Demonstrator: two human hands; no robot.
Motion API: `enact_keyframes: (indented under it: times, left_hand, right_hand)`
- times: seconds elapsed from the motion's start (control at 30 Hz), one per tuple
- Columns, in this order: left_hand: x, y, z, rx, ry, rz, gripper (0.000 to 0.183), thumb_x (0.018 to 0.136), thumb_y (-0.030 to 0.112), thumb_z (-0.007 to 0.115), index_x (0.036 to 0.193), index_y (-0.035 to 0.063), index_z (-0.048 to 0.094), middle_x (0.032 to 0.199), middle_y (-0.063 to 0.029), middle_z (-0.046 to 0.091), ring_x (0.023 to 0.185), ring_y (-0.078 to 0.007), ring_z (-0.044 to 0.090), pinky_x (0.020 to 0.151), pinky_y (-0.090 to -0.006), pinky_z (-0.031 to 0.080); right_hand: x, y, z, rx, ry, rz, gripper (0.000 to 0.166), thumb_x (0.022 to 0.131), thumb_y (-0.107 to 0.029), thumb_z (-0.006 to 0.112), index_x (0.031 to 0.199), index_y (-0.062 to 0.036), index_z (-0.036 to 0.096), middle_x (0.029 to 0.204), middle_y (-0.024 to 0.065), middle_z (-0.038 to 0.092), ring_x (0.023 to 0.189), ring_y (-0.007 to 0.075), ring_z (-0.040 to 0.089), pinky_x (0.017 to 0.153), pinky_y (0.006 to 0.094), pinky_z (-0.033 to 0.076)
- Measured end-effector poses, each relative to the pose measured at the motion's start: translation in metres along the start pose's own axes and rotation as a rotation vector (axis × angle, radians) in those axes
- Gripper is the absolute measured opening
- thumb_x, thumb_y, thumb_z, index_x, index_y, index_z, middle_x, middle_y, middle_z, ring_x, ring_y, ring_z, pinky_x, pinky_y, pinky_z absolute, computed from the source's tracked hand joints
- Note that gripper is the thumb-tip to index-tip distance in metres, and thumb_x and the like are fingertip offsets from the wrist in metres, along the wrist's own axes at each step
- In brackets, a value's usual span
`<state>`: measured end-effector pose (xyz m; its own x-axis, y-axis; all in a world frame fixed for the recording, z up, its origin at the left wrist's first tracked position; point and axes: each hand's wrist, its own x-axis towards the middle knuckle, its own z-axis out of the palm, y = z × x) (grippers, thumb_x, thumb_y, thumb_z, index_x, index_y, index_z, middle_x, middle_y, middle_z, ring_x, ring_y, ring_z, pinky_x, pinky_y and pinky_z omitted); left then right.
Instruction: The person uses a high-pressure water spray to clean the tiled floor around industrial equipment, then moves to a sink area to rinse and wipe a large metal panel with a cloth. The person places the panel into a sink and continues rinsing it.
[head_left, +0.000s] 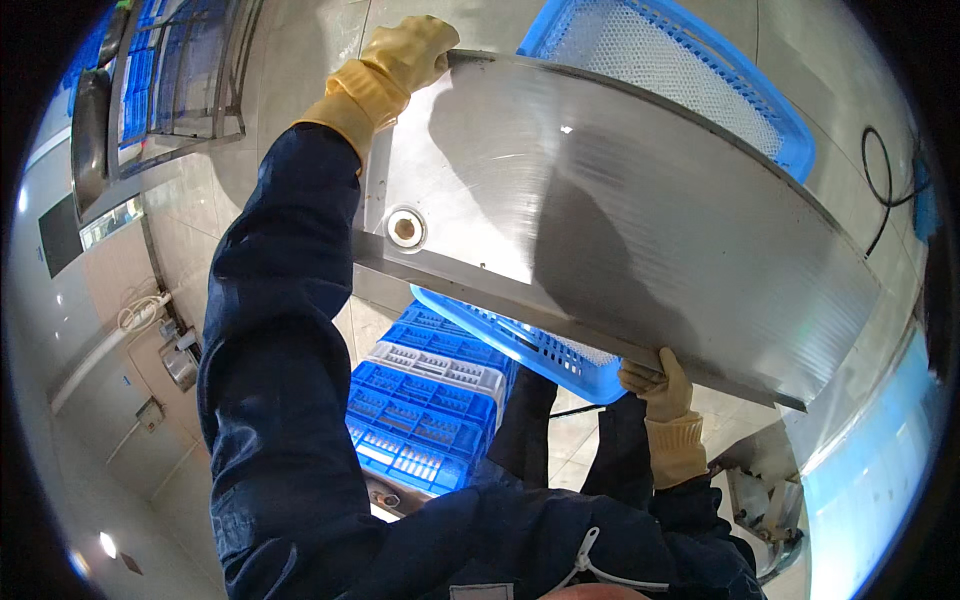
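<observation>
A long stainless steel tray (637, 195), with a round drain hole near its left end, spans the view in front of me. My left hand (411, 52), in a yellow rubber glove, grips its far left corner. My right hand (660, 384), gloved in the same yellow, holds the near rim, thumb on top. The tray is tilted above a blue plastic basket (796, 150) with white mesh inside; the basket shows beyond the far rim and below the near one, its middle hidden by the tray.
Stacked blue and white plastic crates (420, 420) stand below at my left side. A metal rack (180, 75) with blue crates is at the upper left. A black hose (887, 201) lies on the tiled floor at right. Metal equipment (765, 510) sits at lower right.
</observation>
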<state>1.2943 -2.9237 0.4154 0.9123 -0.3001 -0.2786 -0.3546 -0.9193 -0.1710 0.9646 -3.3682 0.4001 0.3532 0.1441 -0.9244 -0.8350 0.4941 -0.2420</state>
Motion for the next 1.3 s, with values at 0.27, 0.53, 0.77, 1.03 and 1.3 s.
enact_keyframes:
  times: [0.27, 0.53, 0.77, 1.03, 1.3]
  left_hand:
    - [0.005, 0.001, 0.007, 0.120, -0.141, 0.058, 0.019, 0.079, 0.026, 0.064, 0.085, 0.0082, 0.067, 0.088, -0.0107, 0.066, 0.081, -0.0323, 0.065, 0.065, -0.0474, 0.054]
    - [-0.032, -0.019, -0.017, -0.507, 0.467, 0.162, 0.010, 0.086, 0.011, 0.058, 0.088, 0.0023, 0.063, 0.075, -0.0158, 0.062, 0.068, -0.0244, 0.063, 0.063, -0.0357, 0.052]
    - [-0.073, 0.047, -0.004, -1.685, 0.230, -0.801, 0.044, 0.085, 0.038, 0.069, 0.093, -0.0055, 0.066, 0.083, -0.0176, 0.071, 0.074, -0.0236, 0.070, 0.065, -0.0320, 0.057]
    - [-0.027, 0.045, 0.005, -2.200, 0.341, -0.959, 0.022, 0.091, 0.023, 0.062, 0.092, 0.0008, 0.060, 0.075, -0.0143, 0.066, 0.061, -0.0257, 0.065, 0.057, -0.0342, 0.058]
    - [-0.024, 0.021, 0.025, -2.314, 0.103, -0.825, 0.027, 0.094, 0.022, 0.056, 0.091, -0.0036, 0.063, 0.081, -0.0201, 0.069, 0.065, -0.0302, 0.068, 0.061, -0.0377, 0.059]
  right_hand:
    - [0.004, 0.001, -0.006, -0.014, -0.056, -0.015, 0.036, 0.096, -0.036, 0.045, 0.079, -0.0043, 0.048, 0.060, 0.0033, 0.040, 0.050, 0.0116, 0.029, 0.048, 0.0283, 0.023]
    - [0.013, 0.001, -0.025, 0.106, -0.241, 0.027, 0.043, 0.095, -0.037, 0.047, 0.094, 0.0052, 0.055, 0.071, 0.0144, 0.056, 0.053, 0.0208, 0.048, 0.051, 0.0323, 0.038]
    - [0.022, 0.013, -0.058, 0.225, -0.167, 0.225, 0.048, 0.097, -0.035, 0.046, 0.107, 0.0104, 0.057, 0.087, 0.0234, 0.068, 0.071, 0.0314, 0.069, 0.064, 0.0361, 0.057]
    - [0.010, 0.001, -0.033, 0.035, -0.087, 0.105, 0.044, 0.098, -0.034, 0.045, 0.111, 0.0064, 0.056, 0.088, 0.0224, 0.069, 0.070, 0.0290, 0.070, 0.059, 0.0380, 0.060]
    - [0.015, -0.008, -0.016, 0.123, -0.397, 0.120, 0.031, 0.098, -0.032, 0.039, 0.083, -0.0078, 0.050, 0.059, -0.0009, 0.042, 0.048, 0.0090, 0.036, 0.047, 0.0253, 0.031]
